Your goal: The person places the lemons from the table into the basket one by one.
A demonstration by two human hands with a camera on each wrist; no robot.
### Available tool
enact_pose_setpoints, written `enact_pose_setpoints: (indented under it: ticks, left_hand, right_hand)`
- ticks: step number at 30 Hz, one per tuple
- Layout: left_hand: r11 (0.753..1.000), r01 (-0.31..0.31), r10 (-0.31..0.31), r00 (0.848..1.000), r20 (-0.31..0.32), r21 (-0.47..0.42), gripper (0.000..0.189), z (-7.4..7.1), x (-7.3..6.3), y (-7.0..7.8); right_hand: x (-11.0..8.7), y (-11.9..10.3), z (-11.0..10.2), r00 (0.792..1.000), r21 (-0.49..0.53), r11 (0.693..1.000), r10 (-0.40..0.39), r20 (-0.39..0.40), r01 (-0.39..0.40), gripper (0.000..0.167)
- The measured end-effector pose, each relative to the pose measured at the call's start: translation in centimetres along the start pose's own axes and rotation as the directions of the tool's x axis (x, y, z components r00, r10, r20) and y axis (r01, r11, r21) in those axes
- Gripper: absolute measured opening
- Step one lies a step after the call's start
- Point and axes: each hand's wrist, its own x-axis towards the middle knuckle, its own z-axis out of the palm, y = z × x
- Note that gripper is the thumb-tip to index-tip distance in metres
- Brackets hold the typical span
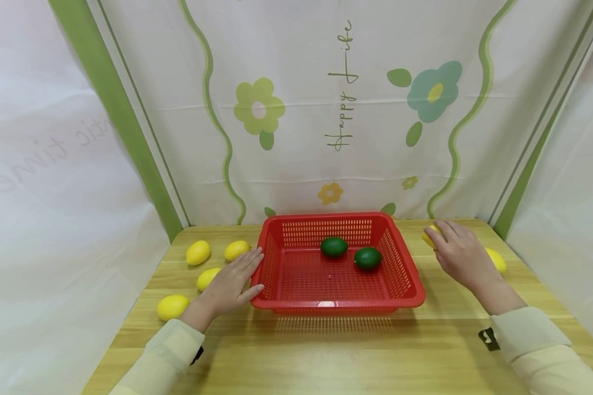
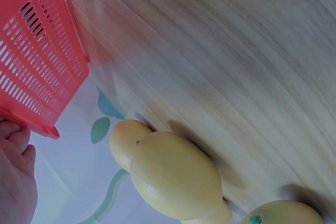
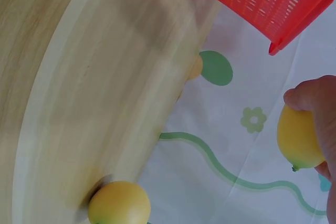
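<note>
My right hand (image 1: 466,258) grips a yellow lemon (image 1: 431,236) to the right of the red plastic basket (image 1: 338,303). In the right wrist view, the thumb and fingers are around this lemon (image 3: 298,137), its stem end pointing down. My left hand (image 1: 231,285) rests on the basket's left rim, fingers extended along it. In the left wrist view, the left fingers (image 2: 18,140) touch the rim's edge. Two dark green oval fruits lie inside the basket, one near the back (image 1: 334,247) and another further right (image 1: 368,258).
Several yellow lemons (image 1: 198,253) lie on the wooden table (image 1: 326,362) left of the basket, some close to my left forearm. Another lemon (image 1: 495,260) sits just beyond my right wrist. White curtains (image 1: 296,164) with printed flowers enclose the table's back and sides.
</note>
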Motion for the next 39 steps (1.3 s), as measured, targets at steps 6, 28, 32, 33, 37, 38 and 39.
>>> enact_pose_setpoints:
  ticks: [6,28,32,33,37,38,39]
  left_hand:
    - [1.0,-0.004,0.004,1.0,-0.009,0.0,0.068,0.0,0.0,0.0]
    - [1.0,-0.01,0.01,1.0,-0.012,0.001,0.068,0.1,0.0,-0.1]
    - [1.0,-0.001,0.001,1.0,-0.003,-0.001,0.068,0.1,0.0,0.0]
    - [1.0,0.001,-0.001,1.0,-0.002,-0.001,0.068,0.1,0.0,0.0]
    - [1.0,0.01,-0.01,1.0,-0.001,-0.005,0.068,0.0,0.0,0.1]
    - [1.0,0.011,-0.011,1.0,-0.001,-0.005,0.068,0.0,0.0,0.1]
    - [1.0,0.011,-0.011,1.0,-0.002,-0.007,0.068,-0.1,0.0,0.1]
  right_hand:
    - [0.8,-0.6,-0.3,1.0,-0.006,1.0,-0.017,-0.02,0.017,0.05]
    - [3.7,-3.0,-1.5,0.999,0.045,0.998,-0.045,-0.029,0.046,0.043]
    - [4.1,-3.4,-1.5,0.998,0.053,0.997,-0.053,-0.035,0.055,0.046]
    - [4.2,-3.5,-1.5,0.997,0.057,0.997,-0.058,-0.043,0.06,0.045]
    - [4.7,-3.9,-1.5,0.995,0.067,0.994,-0.08,-0.064,0.084,0.043]
    - [4.7,-4.0,-1.5,0.994,0.072,0.993,-0.084,-0.065,0.088,0.042]
    - [4.8,-4.1,-1.5,0.994,0.077,0.993,-0.088,-0.071,0.094,0.042]
